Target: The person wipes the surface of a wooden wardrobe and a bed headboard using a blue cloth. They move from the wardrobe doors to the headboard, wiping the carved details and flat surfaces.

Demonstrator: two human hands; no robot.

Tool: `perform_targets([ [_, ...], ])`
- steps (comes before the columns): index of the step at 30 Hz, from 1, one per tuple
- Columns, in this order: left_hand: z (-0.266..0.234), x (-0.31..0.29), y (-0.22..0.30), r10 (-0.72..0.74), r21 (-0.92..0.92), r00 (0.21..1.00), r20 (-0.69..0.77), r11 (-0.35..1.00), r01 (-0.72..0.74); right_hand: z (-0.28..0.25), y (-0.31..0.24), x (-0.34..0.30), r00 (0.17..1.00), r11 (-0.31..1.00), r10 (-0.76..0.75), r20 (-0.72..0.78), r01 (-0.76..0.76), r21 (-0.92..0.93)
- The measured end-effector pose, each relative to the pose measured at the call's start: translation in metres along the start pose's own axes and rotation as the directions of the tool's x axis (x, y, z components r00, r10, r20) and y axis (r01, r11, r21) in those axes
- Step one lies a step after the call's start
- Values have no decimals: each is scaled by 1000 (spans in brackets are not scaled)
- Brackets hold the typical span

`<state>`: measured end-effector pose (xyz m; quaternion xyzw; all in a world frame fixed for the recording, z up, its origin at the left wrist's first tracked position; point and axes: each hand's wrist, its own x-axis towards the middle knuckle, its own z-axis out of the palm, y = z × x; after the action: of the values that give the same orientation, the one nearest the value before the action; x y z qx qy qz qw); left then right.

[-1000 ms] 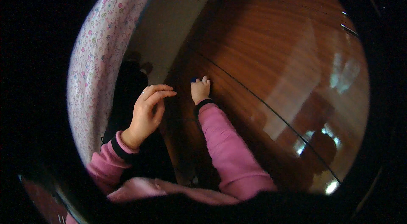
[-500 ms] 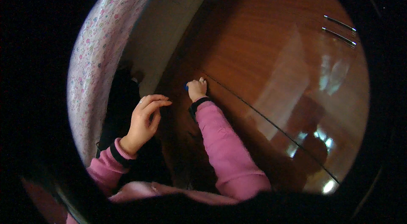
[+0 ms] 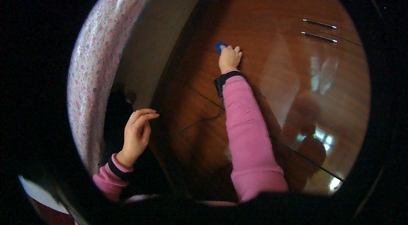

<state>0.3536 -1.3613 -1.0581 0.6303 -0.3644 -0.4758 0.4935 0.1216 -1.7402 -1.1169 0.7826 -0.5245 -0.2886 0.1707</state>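
My right hand (image 3: 230,58) reaches out over a glossy brown wooden cabinet front (image 3: 255,29). Its fingers press a blue cloth (image 3: 220,47) against the wood; most of the cloth is hidden under the hand, and only a blue edge shows at the left of the fingers. A dark band with a black object sits on that wrist. My left hand (image 3: 137,133) hangs in the air at the lower left, fingers loosely bent and thumb apart, holding nothing. A ring shows on one of its fingers.
Two slim metal handles (image 3: 319,31) sit on the cabinet at the upper right. A dark seam (image 3: 297,152) crosses the wood. Light reflections shine at lower right. Flowered fabric (image 3: 91,67) hangs at far left, beside a grey-brown floor (image 3: 165,33).
My right hand has moved up and to the right across the wood with the blue cloth, its arm stretching farther out. My left hand has shifted slightly down and left in view.
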Motion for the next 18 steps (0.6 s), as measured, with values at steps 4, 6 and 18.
perform_targets([
  [4, 0, 14, 10, 14, -41, 1000, 1, 999, -14, -51, 59, 33, 981, 993, 97, -167, -106, -45],
  [6, -2, 21, 12, 18, -50, 1000, -7, 999, -18, -71, 77, 46, 960, 988, 138, -245, -151, -35],
  [18, 2, 41, 9, 29, -23, 999, -17, 999, -29, -23, 37, 52, 983, 998, 46, -179, -54, -42],
])
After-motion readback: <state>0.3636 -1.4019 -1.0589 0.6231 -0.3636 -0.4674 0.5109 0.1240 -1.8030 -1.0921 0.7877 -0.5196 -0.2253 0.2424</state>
